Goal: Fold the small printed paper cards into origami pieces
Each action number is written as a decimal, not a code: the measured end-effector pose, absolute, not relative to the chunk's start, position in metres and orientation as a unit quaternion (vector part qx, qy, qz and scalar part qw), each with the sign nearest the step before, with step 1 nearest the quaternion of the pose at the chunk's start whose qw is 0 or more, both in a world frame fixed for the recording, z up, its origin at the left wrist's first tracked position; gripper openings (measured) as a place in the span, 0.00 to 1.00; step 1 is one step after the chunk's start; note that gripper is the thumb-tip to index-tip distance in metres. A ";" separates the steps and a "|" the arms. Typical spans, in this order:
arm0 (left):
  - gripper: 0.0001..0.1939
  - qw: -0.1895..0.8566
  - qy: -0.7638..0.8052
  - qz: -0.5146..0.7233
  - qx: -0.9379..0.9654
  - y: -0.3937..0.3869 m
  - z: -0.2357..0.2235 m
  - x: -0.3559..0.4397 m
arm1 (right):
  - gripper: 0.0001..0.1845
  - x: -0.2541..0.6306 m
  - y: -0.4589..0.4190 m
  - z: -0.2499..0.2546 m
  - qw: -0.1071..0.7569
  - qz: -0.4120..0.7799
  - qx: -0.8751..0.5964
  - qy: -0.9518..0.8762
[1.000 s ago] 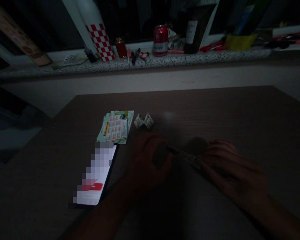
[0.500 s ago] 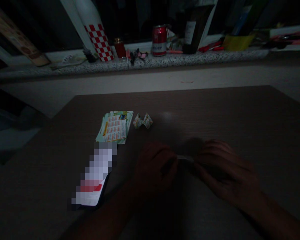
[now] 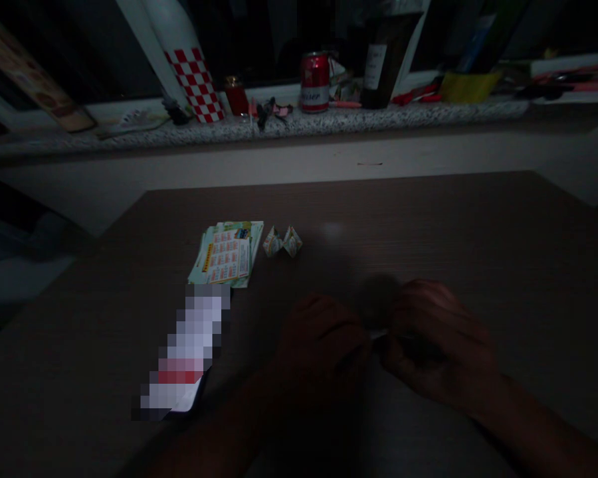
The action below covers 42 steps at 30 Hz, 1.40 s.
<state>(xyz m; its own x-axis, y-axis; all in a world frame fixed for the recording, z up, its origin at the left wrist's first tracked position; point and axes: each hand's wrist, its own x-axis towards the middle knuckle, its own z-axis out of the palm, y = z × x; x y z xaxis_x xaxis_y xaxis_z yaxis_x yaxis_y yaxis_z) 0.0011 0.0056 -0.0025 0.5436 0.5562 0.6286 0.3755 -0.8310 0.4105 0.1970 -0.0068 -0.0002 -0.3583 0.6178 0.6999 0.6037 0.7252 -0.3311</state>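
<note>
My left hand (image 3: 326, 338) and my right hand (image 3: 436, 332) are close together above the dark tabletop, fingers closed. Between their fingertips a pale sliver of a piece of paper (image 3: 377, 334) shows; both hands pinch it, and most of it is hidden. Beyond my left hand stands a folded paper shape (image 3: 283, 241) with two pointed halves. Beside it lies a stack of printed paper slips (image 3: 226, 255). The light is very dim, so finger details are hard to see.
A phone (image 3: 187, 352) with a lit, blurred screen lies left of my left forearm. Along the granite sill (image 3: 339, 121) behind the table (image 3: 428, 219) stand a checkered bottle (image 3: 194, 83), a red can (image 3: 314, 83), a dark pouch (image 3: 386, 66) and a yellow container (image 3: 470, 86).
My hands have come closer together and slightly toward me. Less of the pale paper shows between the fingertips. The folded shape, slips and phone stay in place.
</note>
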 end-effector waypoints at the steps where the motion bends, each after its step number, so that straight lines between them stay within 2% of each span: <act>1: 0.03 0.116 0.269 0.394 0.871 0.006 -0.002 0.000 | 0.13 0.198 -0.006 0.000 0.427 0.008 -0.372 -0.824; 20: 0.03 0.104 0.322 0.435 0.834 0.014 0.013 -0.018 | 0.07 0.219 0.004 0.002 0.448 -0.009 -0.463 -0.765; 27: 0.02 0.100 0.336 0.440 0.827 0.010 0.004 -0.009 | 0.03 0.196 -0.006 -0.005 0.440 0.104 -0.447 -0.771; 29: 0.04 0.117 0.333 0.436 0.828 0.007 0.000 -0.004 | 0.03 0.187 -0.010 -0.006 0.425 0.156 -0.451 -0.769; 32: 0.09 0.166 0.325 0.424 0.829 0.003 -0.005 0.001 | 0.11 0.177 -0.014 -0.005 0.417 0.209 -0.460 -0.756; 34: 0.10 0.186 0.327 0.426 0.822 0.001 -0.008 0.003 | 0.14 0.173 -0.016 -0.004 0.416 0.231 -0.460 -0.749; 39: 0.21 0.199 0.343 0.396 0.828 -0.002 -0.008 0.001 | 0.15 0.172 -0.015 -0.007 0.435 0.227 -0.453 -0.745; 42: 0.22 0.187 0.345 0.381 0.837 -0.002 -0.008 -0.001 | 0.16 0.175 -0.013 -0.009 0.432 0.202 -0.443 -0.759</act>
